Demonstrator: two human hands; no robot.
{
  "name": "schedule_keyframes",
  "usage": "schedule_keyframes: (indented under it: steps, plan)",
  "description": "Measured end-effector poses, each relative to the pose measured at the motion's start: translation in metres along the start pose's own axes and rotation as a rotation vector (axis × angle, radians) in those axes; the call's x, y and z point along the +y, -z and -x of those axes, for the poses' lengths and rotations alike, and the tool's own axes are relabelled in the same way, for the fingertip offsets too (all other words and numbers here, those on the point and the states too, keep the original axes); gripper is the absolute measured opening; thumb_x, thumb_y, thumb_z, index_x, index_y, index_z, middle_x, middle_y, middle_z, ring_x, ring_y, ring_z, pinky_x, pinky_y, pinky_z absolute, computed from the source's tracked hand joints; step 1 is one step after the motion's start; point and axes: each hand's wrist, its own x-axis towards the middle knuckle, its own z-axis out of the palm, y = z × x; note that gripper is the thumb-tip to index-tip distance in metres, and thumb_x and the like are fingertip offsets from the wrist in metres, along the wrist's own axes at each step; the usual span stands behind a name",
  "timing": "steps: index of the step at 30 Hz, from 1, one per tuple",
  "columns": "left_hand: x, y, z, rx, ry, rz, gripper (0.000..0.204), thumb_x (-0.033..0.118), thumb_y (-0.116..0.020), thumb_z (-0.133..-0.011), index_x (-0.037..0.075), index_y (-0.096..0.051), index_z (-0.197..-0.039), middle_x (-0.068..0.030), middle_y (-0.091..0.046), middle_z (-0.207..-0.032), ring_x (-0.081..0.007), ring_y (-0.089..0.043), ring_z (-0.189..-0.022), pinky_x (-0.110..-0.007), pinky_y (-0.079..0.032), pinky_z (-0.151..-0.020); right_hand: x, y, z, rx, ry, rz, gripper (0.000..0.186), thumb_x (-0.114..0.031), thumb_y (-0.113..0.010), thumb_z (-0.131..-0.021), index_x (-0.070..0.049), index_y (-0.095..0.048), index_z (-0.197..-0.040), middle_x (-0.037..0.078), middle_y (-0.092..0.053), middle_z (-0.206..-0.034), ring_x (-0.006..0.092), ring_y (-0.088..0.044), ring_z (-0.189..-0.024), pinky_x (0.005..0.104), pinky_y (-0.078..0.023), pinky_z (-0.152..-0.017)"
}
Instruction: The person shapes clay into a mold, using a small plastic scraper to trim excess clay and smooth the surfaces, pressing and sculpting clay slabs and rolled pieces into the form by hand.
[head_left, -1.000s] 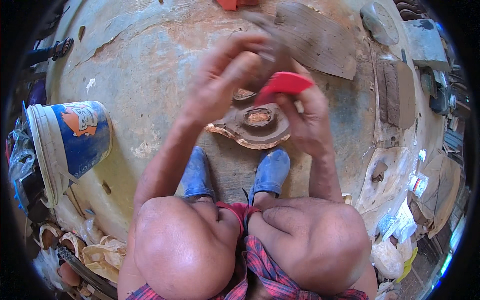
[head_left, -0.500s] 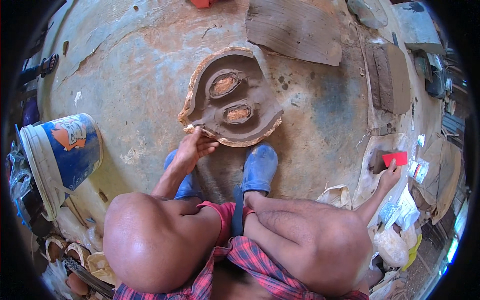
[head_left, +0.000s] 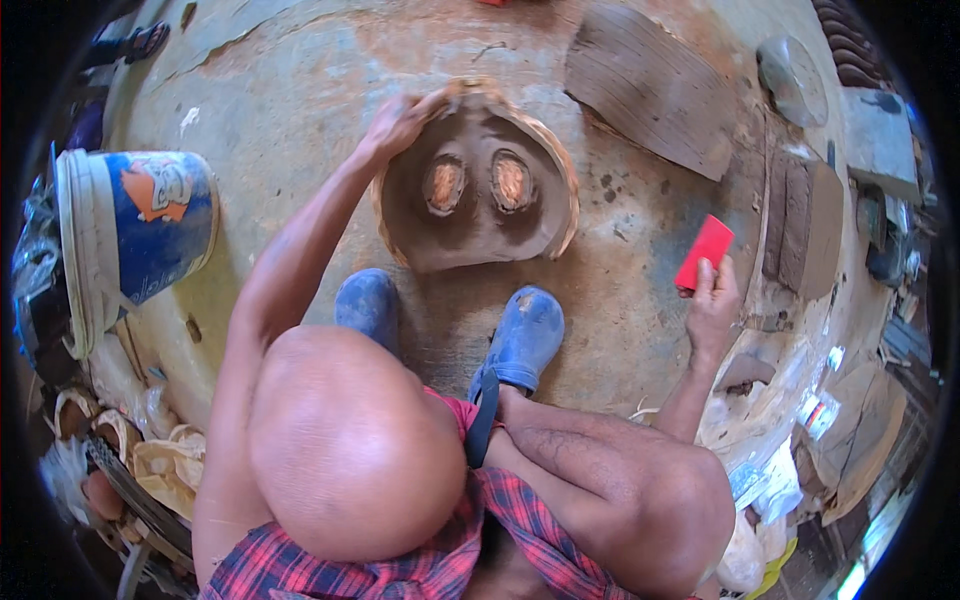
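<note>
Left hand [head_left: 405, 122]: fingertips blurred at the far left rim of the clay-lined mould [head_left: 478, 245]; the thumb is hard to separate from the palm. Fingers touch the rim, but cannot tell whether they clamp it or only rest there. Far edge of the mould also smeared, so its outline there is uncertain. Whether the underside sits fully flat on the floor [head_left: 290, 110] does not show.

Mould lies ahead of the blue clogs [head_left: 528, 335], roughly central, its straighter edge toward the person. Inside, grey-brown clay surrounds two upright ovals, a left oval [head_left: 446, 185] and a right oval [head_left: 513, 181], both orange-brown in the middle.

Left arm reaches long and forward, outside the left knee [head_left: 355, 440], elbow only slightly bent. Right forearm partly hidden behind the right knee [head_left: 660, 510]; wrist rises clear of it. Right hand [head_left: 713, 302] well apart from the mould, thumb and fingers closed on the lower end of a red card [head_left: 706, 250], which tilts up and rightward. Fingers behind the card mostly out of sight.

Clay slab [head_left: 650, 90] at upper right. Bucket [head_left: 165, 225] at left. Red object [head_left: 492, 2] cut off by the top edge, kind unclear.
</note>
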Motion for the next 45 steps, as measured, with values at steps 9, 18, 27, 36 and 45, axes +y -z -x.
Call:
schedule_keyframes:
  steps: [9, 18, 27, 36, 45]
  plan:
    - [0.029, 0.024, 0.018, 0.272, -0.268, 0.667, 0.036, 0.029, -0.068, -0.104, 0.001, -0.070, -0.128, -0.0108, -0.076, -0.112, -0.0178, -0.072, -0.103, -0.032, -0.058, -0.089, -0.131, -0.125, 0.030, -0.419, 0.409, 0.037, 0.015, -0.014, -0.057, -0.107, -0.005, -0.064, -0.117, 0.014, -0.075, -0.082, 0.0312, -0.076, -0.074, 0.0444, -0.056, -0.062]
    - [-0.057, -0.027, 0.250, -0.283, 0.523, 1.396, 0.040, 0.023, -0.071, -0.101, 0.004, -0.053, -0.131, -0.0122, -0.063, -0.122, -0.0267, -0.072, -0.096, -0.035, -0.062, -0.085, -0.224, -0.247, 0.059, -0.721, 0.983, 0.344, 0.010, -0.012, -0.060, -0.102, -0.006, -0.061, -0.111, 0.018, -0.071, -0.076, 0.0359, -0.073, -0.068, 0.0482, -0.054, -0.059]
    - [-0.066, -0.115, 0.233, -0.746, 0.555, 1.551, 0.091, 0.018, -0.062, -0.107, -0.001, 0.006, -0.163, -0.0188, -0.056, -0.139, -0.0377, -0.074, -0.105, -0.045, -0.064, -0.094, -0.230, -0.299, 0.091, -0.610, 1.123, 0.842, 0.008, -0.006, -0.056, -0.094, -0.001, -0.058, -0.100, 0.020, -0.072, -0.077, 0.0361, -0.075, -0.068, 0.0468, -0.060, -0.056]
    - [-0.056, -0.113, 0.235, -0.567, 0.623, 1.847, 0.105, -0.005, -0.063, -0.099, 0.001, 0.021, -0.160, -0.0265, -0.056, -0.139, -0.0388, -0.071, -0.117, -0.041, -0.065, -0.096, -0.226, -0.303, 0.098, -0.793, 1.018, 1.003, 0.014, -0.009, -0.057, -0.093, 0.003, -0.062, -0.098, 0.025, -0.074, -0.081, 0.0378, -0.077, -0.073, 0.0487, -0.061, -0.060]
    - [-0.057, -0.117, 0.237, -0.583, 0.489, 1.840, 0.035, -0.006, -0.063, -0.097, -0.003, -0.056, -0.132, -0.0152, -0.068, -0.129, -0.0269, -0.072, -0.115, -0.036, -0.064, -0.100, -0.208, -0.278, 0.108, -0.999, 0.971, 1.169, 0.018, -0.013, -0.062, -0.091, 0.001, -0.071, -0.097, 0.022, -0.077, -0.085, 0.0364, -0.078, -0.079, 0.0479, -0.062, -0.063]
